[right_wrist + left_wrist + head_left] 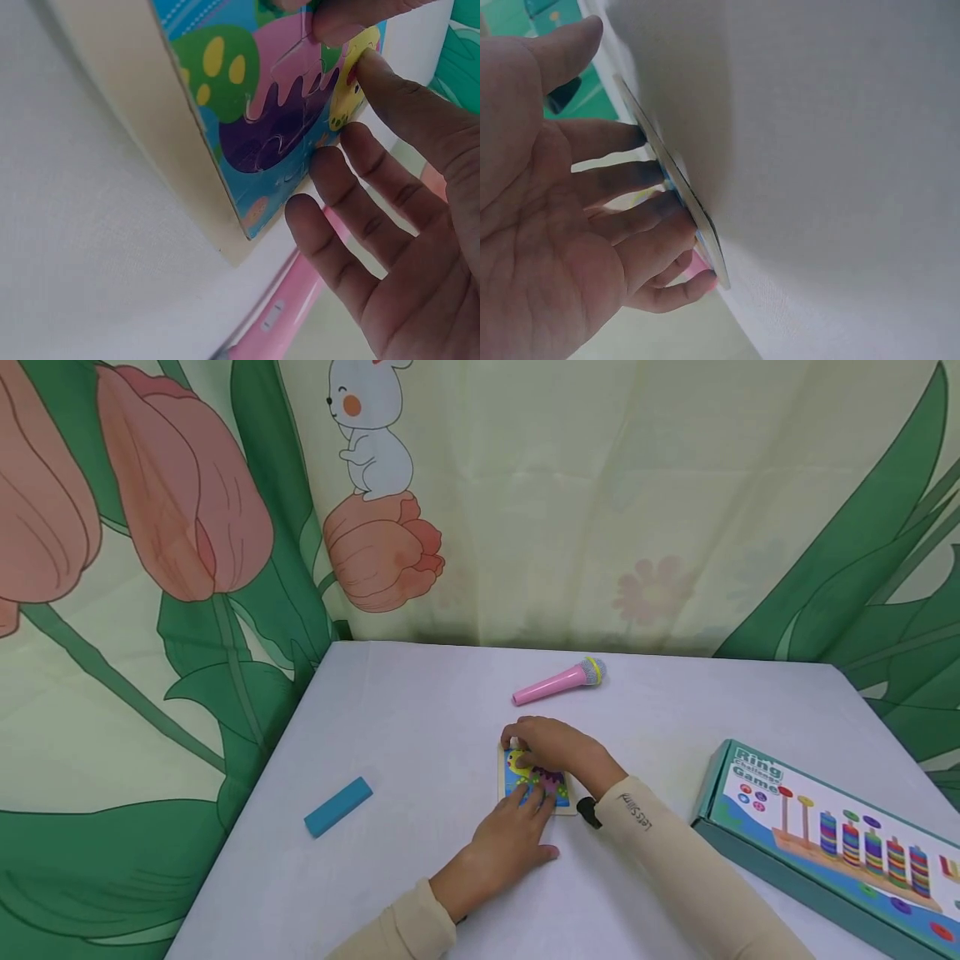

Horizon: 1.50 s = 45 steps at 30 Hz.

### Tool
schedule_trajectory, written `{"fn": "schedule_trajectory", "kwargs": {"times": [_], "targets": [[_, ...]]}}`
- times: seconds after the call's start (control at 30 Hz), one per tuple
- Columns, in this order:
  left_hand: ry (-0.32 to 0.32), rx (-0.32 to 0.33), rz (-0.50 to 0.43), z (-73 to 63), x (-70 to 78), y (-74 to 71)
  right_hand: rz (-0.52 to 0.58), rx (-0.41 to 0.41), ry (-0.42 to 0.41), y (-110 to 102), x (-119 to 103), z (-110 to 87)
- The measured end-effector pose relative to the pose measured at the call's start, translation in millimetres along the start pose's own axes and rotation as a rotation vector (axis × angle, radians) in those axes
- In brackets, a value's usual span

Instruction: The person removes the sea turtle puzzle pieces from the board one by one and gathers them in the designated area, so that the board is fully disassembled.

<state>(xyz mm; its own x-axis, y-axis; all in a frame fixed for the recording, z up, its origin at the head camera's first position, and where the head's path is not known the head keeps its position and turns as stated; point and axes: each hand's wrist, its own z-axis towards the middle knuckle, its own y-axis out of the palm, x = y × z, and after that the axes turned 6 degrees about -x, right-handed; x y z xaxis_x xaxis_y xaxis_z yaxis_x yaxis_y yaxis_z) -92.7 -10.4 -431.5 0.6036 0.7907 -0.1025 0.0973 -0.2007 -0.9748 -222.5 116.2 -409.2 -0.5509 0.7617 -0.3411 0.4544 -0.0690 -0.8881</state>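
Note:
A small jigsaw puzzle (511, 783) in a pale wooden tray (502, 785) lies flat on the white table; its picture is a colourful cartoon animal with a yellow head. In the right wrist view the pieces (281, 101) sit together with thin seams between them. My left hand (504, 837) rests its extended fingertips on the puzzle's near part. Over its far part is my right hand (558, 747). In the right wrist view, that hand's thumb (409, 105) touches the yellow head, while its loosely bent fingers (360, 214) reach the puzzle's edge.
A pink toy microphone (555, 684) with a silver head lies beyond the puzzle. To the left is a blue rectangular block (338, 807). A green Ring Challenge Game box (825, 852) occupies the right side. Behind the table (420, 718) hangs a tulip-patterned curtain (525, 510).

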Motion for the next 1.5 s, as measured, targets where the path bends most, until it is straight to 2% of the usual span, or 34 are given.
{"fn": "schedule_trajectory", "kwargs": {"times": [0.37, 0.5, 0.63, 0.9, 1.23, 1.5], "targets": [[0.002, -0.011, -0.026, 3.6, -0.9, 0.2, 0.03, -0.017, 0.027, -1, 2, -0.4], [0.008, 0.006, -0.003, 3.1, -1.8, -0.6, 0.047, 0.015, 0.006, 0, 2, -0.2], [0.01, 0.008, 0.007, 2.1, -2.1, -1.0, 0.118, 0.036, -0.008, 4, 4, -0.4], [0.001, 0.014, -0.031, -1.3, -0.8, 1.2, 0.242, 0.115, -0.009, 14, 10, -1.7], [-0.003, 0.002, -0.054, -0.8, 0.3, 2.5, 0.298, 0.159, -0.003, 20, 9, -5.3], [-0.009, 0.014, -0.033, -0.2, 0.8, 1.0, 0.372, 0.19, -0.076, 19, 18, -13.1]]}}
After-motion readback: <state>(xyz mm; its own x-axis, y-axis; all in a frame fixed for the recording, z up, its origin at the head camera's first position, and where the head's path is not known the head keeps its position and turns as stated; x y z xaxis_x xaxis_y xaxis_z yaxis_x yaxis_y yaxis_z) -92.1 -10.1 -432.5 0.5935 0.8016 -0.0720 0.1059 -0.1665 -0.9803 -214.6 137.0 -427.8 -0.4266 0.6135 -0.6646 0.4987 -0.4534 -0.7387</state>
